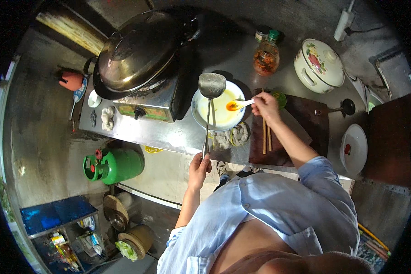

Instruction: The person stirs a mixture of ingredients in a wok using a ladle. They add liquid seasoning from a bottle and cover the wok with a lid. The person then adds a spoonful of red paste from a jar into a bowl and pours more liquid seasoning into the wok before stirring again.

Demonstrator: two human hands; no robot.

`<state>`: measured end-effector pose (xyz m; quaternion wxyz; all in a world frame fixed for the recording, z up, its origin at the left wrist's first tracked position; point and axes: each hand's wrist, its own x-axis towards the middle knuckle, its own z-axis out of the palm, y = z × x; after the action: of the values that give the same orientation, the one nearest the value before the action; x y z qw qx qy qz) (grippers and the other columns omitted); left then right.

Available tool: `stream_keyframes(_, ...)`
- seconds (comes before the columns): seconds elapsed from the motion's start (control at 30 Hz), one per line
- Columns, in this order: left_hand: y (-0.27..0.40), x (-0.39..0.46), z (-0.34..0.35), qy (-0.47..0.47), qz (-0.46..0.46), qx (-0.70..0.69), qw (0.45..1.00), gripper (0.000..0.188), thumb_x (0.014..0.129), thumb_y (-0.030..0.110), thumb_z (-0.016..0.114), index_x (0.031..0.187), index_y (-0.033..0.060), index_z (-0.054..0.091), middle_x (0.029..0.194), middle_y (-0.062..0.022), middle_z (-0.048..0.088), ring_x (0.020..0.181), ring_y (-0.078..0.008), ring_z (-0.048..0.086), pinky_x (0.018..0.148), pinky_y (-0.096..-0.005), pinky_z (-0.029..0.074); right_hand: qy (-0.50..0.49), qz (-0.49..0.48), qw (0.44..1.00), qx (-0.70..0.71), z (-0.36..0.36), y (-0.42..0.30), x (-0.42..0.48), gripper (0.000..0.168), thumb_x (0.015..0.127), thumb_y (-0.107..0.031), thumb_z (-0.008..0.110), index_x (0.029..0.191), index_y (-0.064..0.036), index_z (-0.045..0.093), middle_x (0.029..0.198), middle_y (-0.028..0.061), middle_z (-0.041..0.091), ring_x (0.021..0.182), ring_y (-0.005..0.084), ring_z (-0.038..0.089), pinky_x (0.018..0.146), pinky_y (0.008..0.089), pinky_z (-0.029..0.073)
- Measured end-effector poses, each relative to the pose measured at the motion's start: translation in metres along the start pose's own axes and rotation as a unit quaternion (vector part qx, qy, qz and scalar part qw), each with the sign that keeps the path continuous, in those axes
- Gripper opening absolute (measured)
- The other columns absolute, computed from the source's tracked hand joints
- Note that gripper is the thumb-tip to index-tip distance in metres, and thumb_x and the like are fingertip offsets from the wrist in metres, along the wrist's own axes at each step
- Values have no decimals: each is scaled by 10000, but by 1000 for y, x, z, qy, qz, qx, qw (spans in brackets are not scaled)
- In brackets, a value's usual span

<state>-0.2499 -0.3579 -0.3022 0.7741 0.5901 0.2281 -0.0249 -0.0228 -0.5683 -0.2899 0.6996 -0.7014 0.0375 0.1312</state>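
My left hand (199, 167) grips the handle of a metal wok spatula (212, 85), whose blade is over the left part of a white bowl (196, 114) with a blue-patterned rim. Pale yellowish liquid (219, 114) lies in the bowl. In my right hand (266, 107) is a white spoon (240, 103) holding orange-red liquid, held over the bowl's right side. Just below that hand, wooden chopsticks (264, 137) rest on a dark cutting board (294, 137). Crumpled cloths (239, 134) lie against the bowl's near side.
A lidded wok (137, 51) sits on a gas stove (147, 109) at left. Behind the board stand a jar of red chili sauce (266, 60) and a floral enamel pot (318, 65). At right are a ladle (347, 107) and a white basin (354, 149). A green gas cylinder (123, 166) stands below the counter.
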Motion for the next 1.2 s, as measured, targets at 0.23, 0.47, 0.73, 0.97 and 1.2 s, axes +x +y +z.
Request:
stream_keyframes(0.23,4,1,-18,9,-30,52,998,327,882,248,578,1079,-6,517,803,-53,587,699,-111,551,622,-235,451,-98,23,995,-9,15,29,-5,185,873,-126,558,936,47,552,702,80,617,521,99,582,428,212,466)
stream_keyframes(0.47,18,-7,-42,188,114,166,961,281,875,159,590,1089,-6,512,961,-49,560,873,-109,507,755,-235,414,-42,-171,790,-588,-58,-38,-9,543,684,-182,719,1171,-97,494,1113,152,535,1017,318,519,861,402,430)
stream_keyframes(0.73,112,41,56,24,208,189,959,240,861,31,545,1086,-41,507,1023,-108,558,965,-153,529,807,-270,431,-104,-144,746,-642,-85,-26,28,645,647,-212,740,1224,-112,470,1233,176,451,1133,356,435,966,408,374)
stream_keyframes(0.97,114,174,146,-98,288,308,901,448,772,212,697,1092,-40,512,1004,-144,590,894,-210,582,731,-306,496,-16,-136,833,-537,-92,-79,34,596,644,-272,734,1165,-118,489,1027,169,579,970,335,554,838,412,440)
stream_keyframes(1.2,108,279,228,-43,398,334,853,1139,490,315,881,1347,-10,206,1284,-171,387,1157,-284,439,969,-362,389,2,-309,844,-439,-90,-126,118,642,672,-277,742,1216,-78,467,1086,175,569,1006,332,548,853,387,441)
